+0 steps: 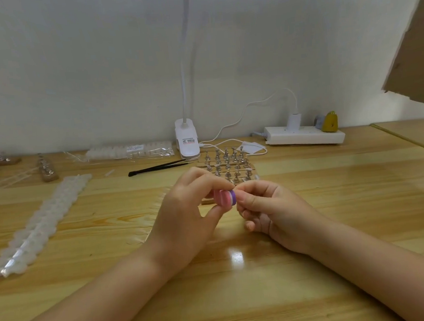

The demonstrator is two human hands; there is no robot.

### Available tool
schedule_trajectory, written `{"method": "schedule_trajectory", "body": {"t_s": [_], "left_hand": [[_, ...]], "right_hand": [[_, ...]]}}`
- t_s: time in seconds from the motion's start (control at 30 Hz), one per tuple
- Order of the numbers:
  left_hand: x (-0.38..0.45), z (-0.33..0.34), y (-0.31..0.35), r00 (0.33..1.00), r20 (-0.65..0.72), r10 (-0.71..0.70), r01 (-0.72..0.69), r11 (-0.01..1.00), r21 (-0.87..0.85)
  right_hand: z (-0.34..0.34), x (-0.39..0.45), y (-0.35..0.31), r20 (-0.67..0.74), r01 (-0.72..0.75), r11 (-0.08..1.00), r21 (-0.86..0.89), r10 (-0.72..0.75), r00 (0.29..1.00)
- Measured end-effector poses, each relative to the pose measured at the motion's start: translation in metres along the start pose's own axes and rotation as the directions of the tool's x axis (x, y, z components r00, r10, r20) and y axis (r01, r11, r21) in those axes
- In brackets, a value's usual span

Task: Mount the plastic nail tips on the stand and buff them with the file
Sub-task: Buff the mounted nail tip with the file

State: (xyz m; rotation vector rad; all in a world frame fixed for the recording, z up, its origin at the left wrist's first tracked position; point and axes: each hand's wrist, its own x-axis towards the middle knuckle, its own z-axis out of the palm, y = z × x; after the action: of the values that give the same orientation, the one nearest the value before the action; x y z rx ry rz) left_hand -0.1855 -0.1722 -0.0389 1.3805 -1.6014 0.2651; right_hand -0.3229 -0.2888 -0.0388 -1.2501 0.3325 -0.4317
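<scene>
My left hand pinches a small pink, white and purple buffing block between thumb and fingers, above the middle of the table. My right hand has its curled fingertips against the block's purple end; whether a nail tip sits between them is hidden. Just behind the hands stands a wooden stand with rows of small metal holders. A strip of white nail tips in clear wrap lies at the left, and a bag of nail tips lies farther back.
Black tweezers lie beside a white clip lamp with a cable running to a power strip. More stands sit at the far left. A cardboard sheet hangs at the upper right. The wall is close behind.
</scene>
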Motion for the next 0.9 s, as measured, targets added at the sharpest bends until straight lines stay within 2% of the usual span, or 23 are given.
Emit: {"method": "schedule_trajectory", "body": {"t_s": [0.13, 0.23, 0.33, 0.4, 0.5, 0.63, 0.73, 0.8, 0.9], "left_hand": [[-0.0010, -0.0036, -0.0070, 0.994, -0.021, -0.109, 0.110, 0.992, 0.060], [0.0001, -0.0034, -0.0040, 0.999, -0.042, -0.010, 0.013, 0.999, 0.051], [-0.0026, 0.0003, -0.0002, 0.992, 0.016, 0.128, -0.129, 0.991, 0.030], [-0.0046, 0.0006, -0.0036, 0.993, 0.048, 0.104, -0.109, 0.988, 0.107], [-0.0054, -0.0017, -0.0089, 1.000, 0.001, 0.019, -0.019, 0.984, 0.177], [-0.0029, -0.0011, -0.0075, 0.997, -0.039, 0.061, -0.054, 0.986, 0.155], [-0.0018, -0.0013, -0.0072, 0.994, -0.102, 0.029, -0.015, 0.990, 0.141], [-0.0025, -0.0024, -0.0055, 0.993, -0.104, 0.052, -0.042, 0.994, 0.103], [-0.0047, -0.0011, -0.0035, 0.988, -0.011, 0.151, -0.150, 0.987, 0.061]], "right_hand": [[-0.0011, 0.0002, -0.0015, 0.024, -0.025, 1.000, 0.001, 0.025, 0.999], [-0.0018, 0.0015, -0.0010, -0.018, -0.023, 1.000, 0.017, 0.023, 1.000], [-0.0033, 0.0017, -0.0010, -0.006, -0.023, 1.000, 0.010, 0.023, 1.000], [-0.0043, 0.0018, -0.0011, 0.007, -0.033, 0.999, 0.007, 0.033, 0.999], [-0.0046, 0.0019, -0.0007, 0.014, -0.034, 0.999, 0.001, 0.034, 0.999], [-0.0046, 0.0013, -0.0008, 0.005, -0.016, 1.000, 0.027, 0.016, 1.000], [-0.0043, 0.0021, -0.0009, -0.020, -0.015, 0.998, 0.058, 0.016, 1.000], [-0.0039, 0.0022, -0.0007, -0.020, -0.015, 0.999, 0.049, 0.016, 1.000], [-0.0041, 0.0013, -0.0002, 0.014, -0.025, 1.000, 0.011, 0.025, 1.000]]}}
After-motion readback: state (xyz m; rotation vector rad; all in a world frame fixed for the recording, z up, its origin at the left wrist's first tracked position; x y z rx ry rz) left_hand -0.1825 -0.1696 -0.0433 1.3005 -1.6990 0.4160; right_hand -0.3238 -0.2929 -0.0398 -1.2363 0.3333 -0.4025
